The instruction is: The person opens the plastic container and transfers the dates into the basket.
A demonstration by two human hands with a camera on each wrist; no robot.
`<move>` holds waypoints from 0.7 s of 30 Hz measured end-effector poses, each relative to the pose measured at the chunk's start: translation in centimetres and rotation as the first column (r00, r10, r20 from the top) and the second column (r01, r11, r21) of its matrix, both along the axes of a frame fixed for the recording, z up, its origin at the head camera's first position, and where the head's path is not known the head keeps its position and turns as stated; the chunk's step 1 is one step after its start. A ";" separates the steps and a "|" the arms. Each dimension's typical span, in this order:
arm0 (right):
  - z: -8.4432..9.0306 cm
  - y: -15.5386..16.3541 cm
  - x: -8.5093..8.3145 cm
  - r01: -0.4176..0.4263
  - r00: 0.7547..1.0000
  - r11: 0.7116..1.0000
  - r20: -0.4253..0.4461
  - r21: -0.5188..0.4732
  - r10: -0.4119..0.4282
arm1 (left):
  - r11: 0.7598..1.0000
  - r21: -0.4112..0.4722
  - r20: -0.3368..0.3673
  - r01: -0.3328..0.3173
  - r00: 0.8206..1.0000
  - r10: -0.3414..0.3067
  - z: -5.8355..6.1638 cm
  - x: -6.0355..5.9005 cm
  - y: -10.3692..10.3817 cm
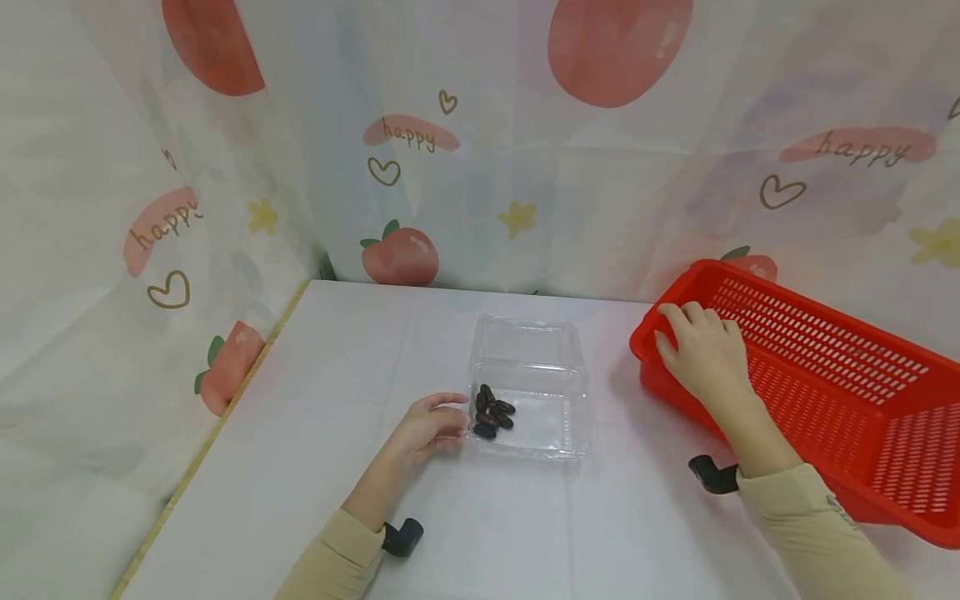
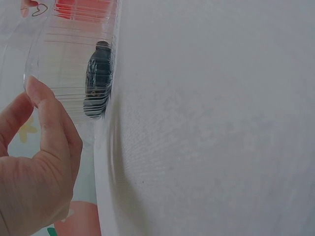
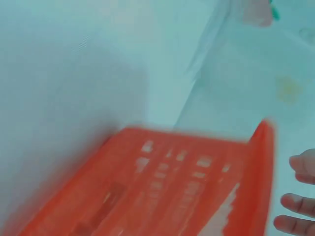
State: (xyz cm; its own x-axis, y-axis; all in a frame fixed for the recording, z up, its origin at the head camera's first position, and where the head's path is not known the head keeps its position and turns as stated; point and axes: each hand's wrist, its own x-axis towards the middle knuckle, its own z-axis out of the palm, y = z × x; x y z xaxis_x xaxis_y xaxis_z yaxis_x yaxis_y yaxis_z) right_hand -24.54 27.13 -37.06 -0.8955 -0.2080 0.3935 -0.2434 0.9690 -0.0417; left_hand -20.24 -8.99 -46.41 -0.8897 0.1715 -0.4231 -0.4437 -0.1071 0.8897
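A clear plastic clamshell box [image 1: 531,421] lies with its lid [image 1: 528,343] folded back on the white table. Several dark, glossy, oblong pieces, date-like in shape [image 1: 491,412], are grouped at the left side of its base; their exact kind is unclear. The left hand [image 1: 435,425] is at the box's left side, and in the left wrist view its thumb and forefinger pinch the clear rim. Over the left end of a red plastic basket [image 1: 678,292] is the right hand [image 1: 705,346], fingers loosely bent and holding nothing. The right wrist view is blurred, with some fingertips [image 3: 298,201] beside the basket wall.
The slotted basket stands at the table's right, near a printed curtain [image 1: 465,192] behind the table. Another curtain side hangs along the left table edge [image 1: 217,425]. White tabletop [image 1: 337,358] lies left of the box.
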 end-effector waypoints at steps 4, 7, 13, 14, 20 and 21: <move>-0.2 -2.7 0.5 -0.081 0.995 0.997 -0.052 -0.013 0.080 | 1.000 -0.002 -0.002 -0.004 1.000 0.004 -0.1 -0.1 0.0; -0.9 -4.7 0.7 -0.141 0.988 0.990 -0.071 -0.001 0.141 | 1.000 -0.008 -0.006 -0.008 1.000 0.008 0.0 -0.1 0.0; -2.7 -8.5 1.5 -0.258 0.965 0.965 -0.034 0.054 0.260 | 1.000 0.015 -0.040 0.013 0.999 -0.012 0.2 0.2 -0.1; -3.0 -9.0 1.6 -0.273 0.961 0.959 -0.021 0.068 0.275 | 1.000 0.018 -0.046 0.016 0.999 -0.015 0.3 0.2 -0.1; -5.0 -11.5 2.3 -0.361 0.932 0.926 0.023 0.112 0.361 | 1.000 -0.001 -0.017 -0.001 1.000 0.001 0.0 0.0 0.0; -5.3 -11.9 2.4 -0.377 0.926 0.920 0.022 0.109 0.377 | 1.000 -0.003 -0.010 -0.004 1.000 0.004 -0.1 -0.1 0.0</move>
State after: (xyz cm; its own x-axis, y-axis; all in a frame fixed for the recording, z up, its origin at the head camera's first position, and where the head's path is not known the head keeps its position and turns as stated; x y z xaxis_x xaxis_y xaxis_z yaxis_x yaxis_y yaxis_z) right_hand -22.15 15.27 -42.40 -0.7428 -0.5716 0.3486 -0.5913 0.8043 0.0591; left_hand -20.29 -9.03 -46.46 -0.8946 0.1665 -0.4146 -0.4343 -0.1058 0.8946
